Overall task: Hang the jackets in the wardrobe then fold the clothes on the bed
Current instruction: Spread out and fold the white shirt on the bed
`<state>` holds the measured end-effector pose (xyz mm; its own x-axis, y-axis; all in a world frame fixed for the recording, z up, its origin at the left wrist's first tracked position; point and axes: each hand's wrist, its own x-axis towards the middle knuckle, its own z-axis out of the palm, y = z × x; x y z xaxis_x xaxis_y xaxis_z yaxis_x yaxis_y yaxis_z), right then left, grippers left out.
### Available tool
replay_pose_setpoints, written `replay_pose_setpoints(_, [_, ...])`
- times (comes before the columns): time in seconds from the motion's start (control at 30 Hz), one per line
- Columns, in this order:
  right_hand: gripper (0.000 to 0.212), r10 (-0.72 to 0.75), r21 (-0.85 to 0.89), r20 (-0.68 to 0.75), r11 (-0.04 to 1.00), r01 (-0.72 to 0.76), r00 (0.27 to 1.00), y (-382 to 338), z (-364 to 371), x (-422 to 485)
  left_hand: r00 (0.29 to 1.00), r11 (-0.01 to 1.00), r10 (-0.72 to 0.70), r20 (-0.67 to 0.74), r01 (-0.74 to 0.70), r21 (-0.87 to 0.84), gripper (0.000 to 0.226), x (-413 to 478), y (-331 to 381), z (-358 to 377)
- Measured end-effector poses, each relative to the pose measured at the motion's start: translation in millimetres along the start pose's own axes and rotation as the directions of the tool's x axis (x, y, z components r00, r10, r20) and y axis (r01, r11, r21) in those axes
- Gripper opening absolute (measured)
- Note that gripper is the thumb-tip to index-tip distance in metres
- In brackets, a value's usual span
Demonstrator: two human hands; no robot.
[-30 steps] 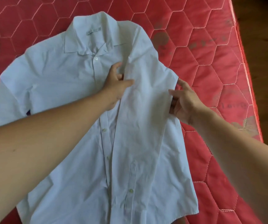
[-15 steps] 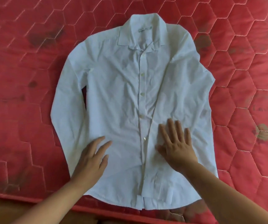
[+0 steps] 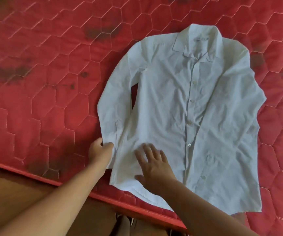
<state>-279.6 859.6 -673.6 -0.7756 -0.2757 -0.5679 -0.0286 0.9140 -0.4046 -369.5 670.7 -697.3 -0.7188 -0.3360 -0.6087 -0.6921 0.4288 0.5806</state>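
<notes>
A white long-sleeved button shirt (image 3: 180, 103) lies face up and buttoned on the red quilted mattress (image 3: 43, 92), collar pointing away from me, both sleeves laid down along its sides. My left hand (image 3: 99, 152) grips the cuff end of the shirt's left-side sleeve, thumb on top of the cloth. My right hand (image 3: 152, 166) lies flat with spread fingers on the lower front of the shirt, left of the button row.
The mattress's near edge (image 3: 79, 186) runs diagonally across the lower part of the view, with brown floor (image 3: 9, 198) below it. Dark stains (image 3: 9, 74) mark the mattress to the left. My feet (image 3: 125, 222) show at the bottom.
My left hand moved off the shirt front to the sleeve cuff and took hold of it. My right hand shifted left across the button row. The view swung left.
</notes>
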Motion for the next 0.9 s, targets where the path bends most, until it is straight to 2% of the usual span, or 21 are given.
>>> replay_pose_setpoints(0.07, [0.09,-0.027,-0.085,0.065,0.996,0.032,0.998,-19.3,15.2,1.8,0.998,0.998,0.061,-0.005,-0.061,0.004,0.02,8.8,7.1,-23.9])
replay_pose_setpoints(0.13, [0.085,-0.066,-0.188,0.083,0.979,0.08,0.994,-34.5,23.8,2.6,0.988,0.987,0.152,-0.021,-0.15,0.065,0.014,19.2,14.6,-53.9])
replay_pose_setpoints(0.2, [0.061,-0.07,-0.268,0.025,0.961,0.074,0.997,-44.1,23.8,8.0,0.973,0.969,0.227,-0.035,-0.221,0.112,0.012,30.4,23.8,-83.8])
replay_pose_setpoints(0.27, [0.035,-0.025,-0.274,-0.07,0.962,0.005,0.997,-49.7,14.3,15.4,0.961,0.952,0.274,-0.033,-0.265,0.155,0.01,39.2,35.1,-109.1])
replay_pose_setpoints(0.33, [0.025,0.022,-0.173,-0.063,0.984,-0.032,0.998,-58.2,10.3,24.5,0.948,0.932,0.319,0.005,-0.315,0.182,0.012,41.5,51.8,-124.8])
replay_pose_setpoints(0.43, [0.029,-0.003,-0.001,-0.003,1.0,0.003,1.0,-75.5,14.2,35.4,0.899,0.895,0.417,0.135,-0.432,0.113,0.029,21.5,89.3,-124.6])
replay_pose_setpoints(0.47, [0.028,0.016,0.11,-0.003,0.994,-0.016,1.0,-79.2,12.8,36.4,0.862,0.869,0.467,0.198,-0.488,0.077,0.032,7.4,102.9,-116.7])
replay_pose_setpoints(0.5, [0.026,0.075,0.291,0.007,0.954,-0.074,0.997,-81.1,9.4,35.5,0.813,0.839,0.516,0.269,-0.543,0.03,0.035,-8.4,114.5,-105.2])
replay_pose_setpoints(0.53, [0.025,0.171,0.536,0.021,0.83,-0.156,0.985,-79.3,4.2,34.8,0.757,0.812,0.552,0.348,-0.584,-0.018,0.039,-24.2,122.2,-90.2])
replay_pose_setpoints(0.57, [0.025,0.296,0.799,0.046,0.563,-0.213,0.954,-74.1,-2.5,31.8,0.704,0.801,0.556,0.443,-0.596,-0.057,0.043,-40.1,125.8,-73.2])
replay_pose_setpoints(0.6, [0.029,0.388,0.958,0.115,0.201,-0.205,0.914,-65.6,-10.9,26.7,0.652,0.805,0.522,0.55,-0.59,-0.065,0.045,-55.2,125.4,-54.7])
replay_pose_setpoints(0.63, [0.039,0.438,0.978,0.204,-0.136,-0.16,0.876,-51.2,-17.4,20.6,0.594,0.808,0.459,0.661,-0.589,-0.032,0.045,-69.0,122.4,-36.4])
replay_pose_setpoints(0.67, [0.047,0.447,0.929,0.269,-0.355,-0.106,0.853,-31.6,-20.0,12.7,0.527,0.797,0.375,0.762,-0.603,0.024,0.042,-81.4,115.7,-18.7])
replay_pose_setpoints(0.7, [0.051,0.416,0.881,0.305,-0.466,-0.087,0.857,-9.1,-20.5,2.3,0.463,0.782,0.281,0.841,-0.618,0.079,0.036,-92.5,106.4,-2.6])
replay_pose_setpoints(0.77, [0.064,0.295,0.833,0.379,-0.521,-0.185,0.877,26.5,-23.5,-21.6,0.387,0.788,0.094,0.917,-0.592,0.169,0.034,-109.2,84.1,21.3])
replay_pose_setpoints(0.8, [0.074,0.246,0.823,0.435,-0.498,-0.272,0.866,40.0,-20.0,-31.9,0.379,0.795,0.027,0.925,-0.569,0.21,0.038,-113.2,71.8,30.0])
replay_pose_setpoints(0.83, [0.076,0.239,0.833,0.459,-0.45,-0.322,0.856,48.9,-15.9,-39.5,0.385,0.8,-0.008,0.923,-0.551,0.237,0.043,-115.2,60.0,36.0])
replay_pose_setpoints(0.9, [0.056,0.331,0.903,0.42,-0.247,-0.352,0.845,55.1,-9.2,-48.5,0.424,0.829,0.004,0.905,-0.507,0.234,0.04,-113.8,38.6,41.4])
